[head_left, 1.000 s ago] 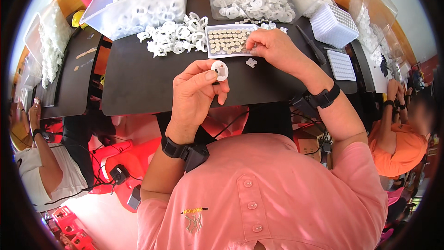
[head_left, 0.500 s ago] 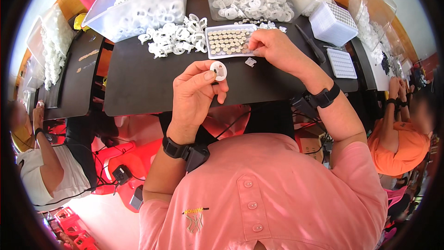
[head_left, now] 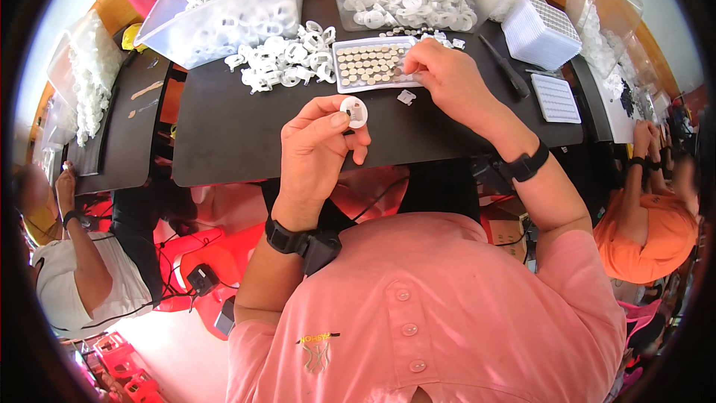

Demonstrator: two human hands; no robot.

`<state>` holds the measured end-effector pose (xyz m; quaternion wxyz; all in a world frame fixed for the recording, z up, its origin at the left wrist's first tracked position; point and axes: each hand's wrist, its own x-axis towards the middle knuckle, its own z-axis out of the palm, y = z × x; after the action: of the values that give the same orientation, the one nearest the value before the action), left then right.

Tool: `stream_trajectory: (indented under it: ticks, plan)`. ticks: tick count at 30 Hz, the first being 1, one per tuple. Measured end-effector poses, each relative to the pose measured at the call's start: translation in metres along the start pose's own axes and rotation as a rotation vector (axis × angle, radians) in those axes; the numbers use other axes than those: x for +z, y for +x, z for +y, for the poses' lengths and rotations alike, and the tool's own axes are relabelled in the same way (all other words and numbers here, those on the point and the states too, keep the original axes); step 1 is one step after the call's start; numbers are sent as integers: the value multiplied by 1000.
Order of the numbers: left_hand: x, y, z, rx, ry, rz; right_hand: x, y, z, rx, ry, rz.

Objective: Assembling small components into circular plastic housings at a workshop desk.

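Note:
Between the thumb and fingers of my left hand (head_left: pixel 317 142) is a round white plastic part (head_left: pixel 355 112), held up above the near part of the table. My right hand (head_left: pixel 447 75) reaches over the right end of a shallow white tray (head_left: pixel 361 89) that holds rows of small round cream-coloured discs (head_left: pixel 367 65). Its thumb and fingertips are pinched together there; whatever they hold is too small to make out. Just below those fingertips a small white plastic piece (head_left: pixel 406 97) lies on the dark table (head_left: pixel 246 134).
White plastic parts are heaped (head_left: pixel 287 60) left of the tray. Behind stand a left clear bin (head_left: pixel 216 37) and a right clear bin (head_left: pixel 403 19), both full. To the right lie a dark tool (head_left: pixel 505 67), stacked white trays (head_left: pixel 541 33) and a flat white tray (head_left: pixel 557 98). Co-workers sit either side.
My right hand has shifted slightly right along the tray, its fingers still pinched. The left hand keeps its hold on the round white part. The whole view has moved a little.

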<state>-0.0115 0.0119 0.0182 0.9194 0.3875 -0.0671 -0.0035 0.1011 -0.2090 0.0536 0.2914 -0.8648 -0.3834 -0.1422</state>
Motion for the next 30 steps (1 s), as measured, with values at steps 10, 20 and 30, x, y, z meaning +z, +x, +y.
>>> stream_trajectory:
  ticks: [10,20,30]
  plan:
    - [2,2,1,-50,-36,-5,23,-4,-68,-209,407,257]
    - [-1,3,1,-34,-26,-4,31,-3,-77,-222,427,297]
    - [-4,2,1,-53,-33,-21,22,-2,-77,3,695,47]
